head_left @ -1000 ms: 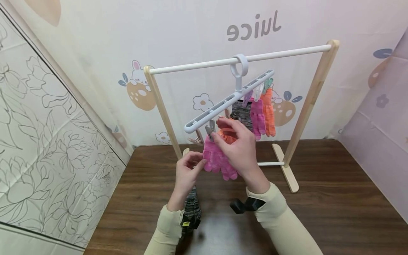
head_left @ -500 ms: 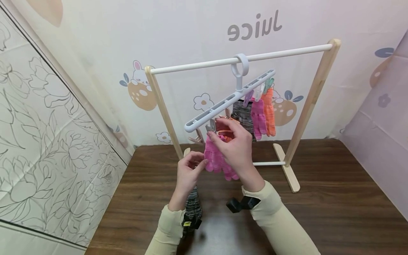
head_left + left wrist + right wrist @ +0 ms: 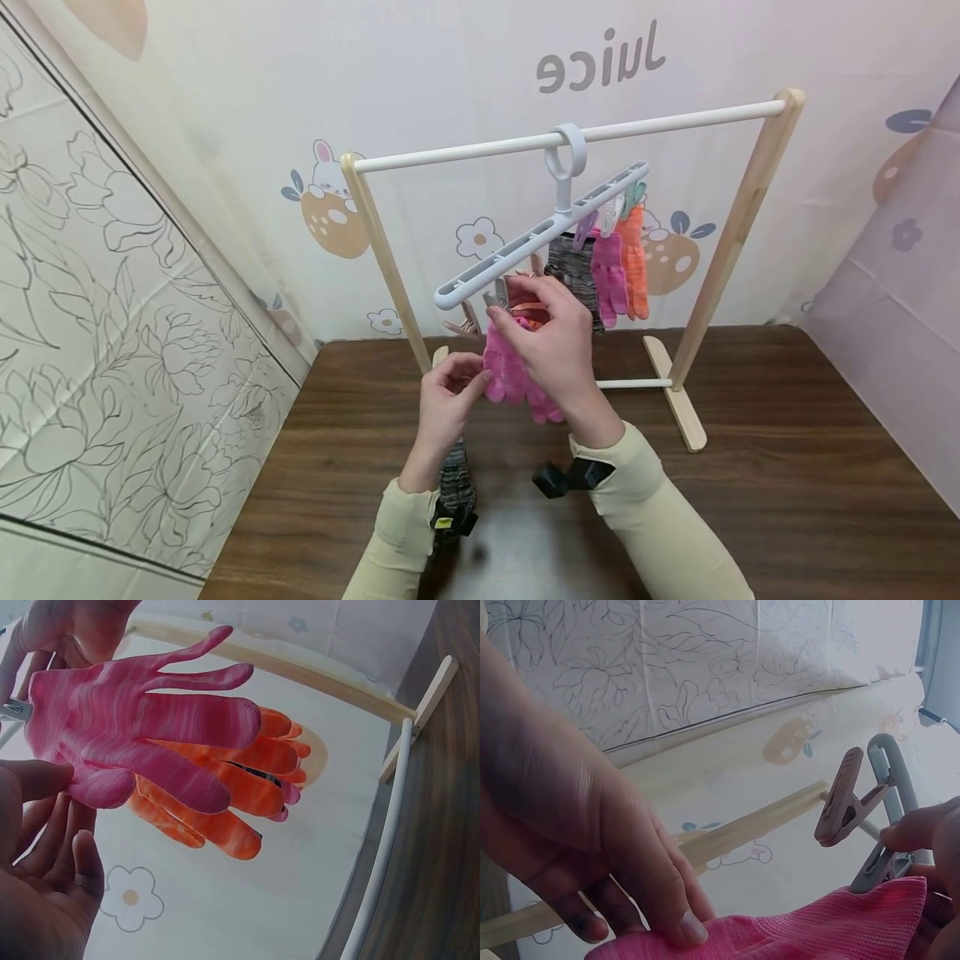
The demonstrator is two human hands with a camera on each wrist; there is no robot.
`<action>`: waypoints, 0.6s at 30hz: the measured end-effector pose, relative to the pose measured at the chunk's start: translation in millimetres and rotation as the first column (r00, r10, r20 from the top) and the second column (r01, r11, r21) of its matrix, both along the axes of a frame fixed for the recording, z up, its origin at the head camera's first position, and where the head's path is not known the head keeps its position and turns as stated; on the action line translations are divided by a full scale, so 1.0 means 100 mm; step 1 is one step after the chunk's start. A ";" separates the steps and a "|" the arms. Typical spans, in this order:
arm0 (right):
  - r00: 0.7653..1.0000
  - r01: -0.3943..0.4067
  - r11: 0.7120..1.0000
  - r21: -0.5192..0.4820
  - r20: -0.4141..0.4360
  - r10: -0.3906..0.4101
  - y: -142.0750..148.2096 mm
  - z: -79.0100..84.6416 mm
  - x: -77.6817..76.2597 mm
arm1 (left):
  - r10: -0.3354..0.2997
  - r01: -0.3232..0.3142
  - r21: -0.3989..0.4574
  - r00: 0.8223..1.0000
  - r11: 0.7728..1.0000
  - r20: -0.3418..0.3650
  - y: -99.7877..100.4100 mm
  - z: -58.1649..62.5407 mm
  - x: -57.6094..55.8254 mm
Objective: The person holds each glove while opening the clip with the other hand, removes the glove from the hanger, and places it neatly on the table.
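A pink knit glove (image 3: 508,367) hangs fingers-down below the front end of the pale grey hanger (image 3: 495,268). My left hand (image 3: 447,400) pinches the glove's side between thumb and forefinger, near the glove's thumb in the left wrist view. At the cuff, my right hand (image 3: 555,337) holds the grey clothespin (image 3: 876,866), its thumb on the clip and its other fingers behind the cuff. The clip's jaws overlap the cuff edge. Directly behind this glove hangs an orange glove (image 3: 247,776), partly hidden by the pink one and my right hand.
Purple, white and green clothespins hold black-grey (image 3: 573,271), pink (image 3: 609,279) and orange (image 3: 634,262) gloves farther along the hanger. A pinkish clothespin (image 3: 840,799) dangles at the front end. The wooden rack (image 3: 738,242) stands on the table; a dark knit glove (image 3: 456,479) lies beside my left forearm.
My right hand has shifted slightly left, its thumb moving up toward the clothespin. The pink glove and my left hand have moved a little to the right.
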State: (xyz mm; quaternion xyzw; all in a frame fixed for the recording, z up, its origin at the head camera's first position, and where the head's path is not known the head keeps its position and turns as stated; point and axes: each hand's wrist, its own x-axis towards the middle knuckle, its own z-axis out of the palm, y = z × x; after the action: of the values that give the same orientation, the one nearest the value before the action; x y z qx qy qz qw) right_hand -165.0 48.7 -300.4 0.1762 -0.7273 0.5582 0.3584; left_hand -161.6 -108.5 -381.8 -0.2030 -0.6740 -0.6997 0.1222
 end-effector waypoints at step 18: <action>1.000 0.019 1.000 0.012 -0.012 -0.019 0.00 0.04 0.02 | 0.008 -0.007 0.032 0.999 0.999 -0.031 0.04 -0.25 -0.17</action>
State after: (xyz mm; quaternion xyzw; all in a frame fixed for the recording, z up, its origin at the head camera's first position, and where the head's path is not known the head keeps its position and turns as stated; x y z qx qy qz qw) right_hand -162.7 48.9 -296.5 0.1747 -0.7301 0.5492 0.3671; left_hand -178.9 -104.9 -406.6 -0.2096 -0.6614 -0.7067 0.1386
